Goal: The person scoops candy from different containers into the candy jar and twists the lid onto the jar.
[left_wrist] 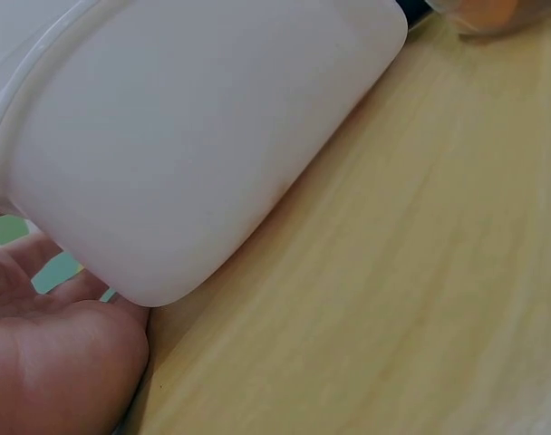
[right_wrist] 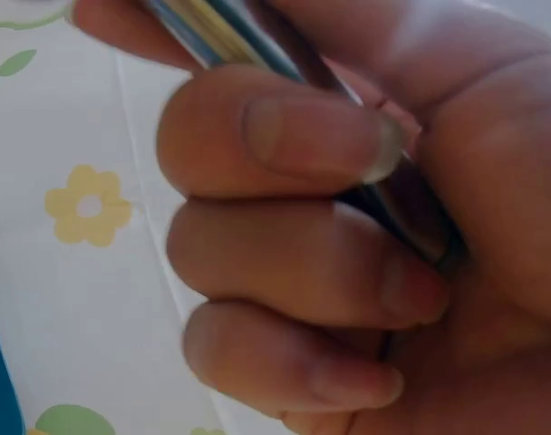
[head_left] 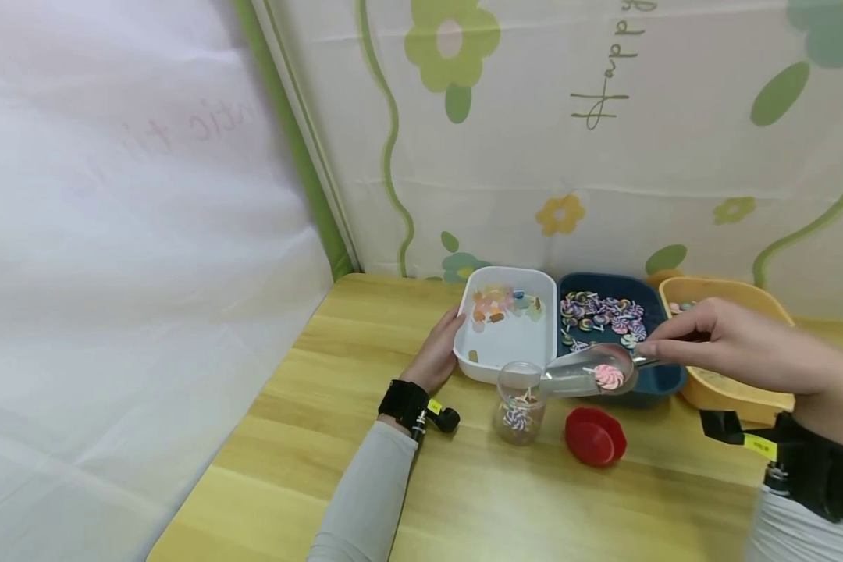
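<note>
My right hand (head_left: 745,347) grips the handle of a metal scoop (head_left: 569,378), its fingers curled round it in the right wrist view. In the scoop lies a pink swirl lollipop charm (head_left: 609,377). The scoop's mouth meets the rim of a clear jar (head_left: 511,425), which stands upright with several swirl charms inside. At the left end of a white bin (head_left: 513,345), my left hand (head_left: 432,353) touches the side near the rim. Loosely extended fingers reach past its corner in the left wrist view. The bin holds several pale, candy-like pieces (head_left: 495,304).
A dark blue bin (head_left: 663,378) full of swirl lollipop charms (head_left: 600,308) stands beside the white one. Right of it is a yellow bin (head_left: 738,402), partly behind my right hand. A red lid (head_left: 595,437) lies right of the jar. A printed curtain (head_left: 604,156) hangs behind the table.
</note>
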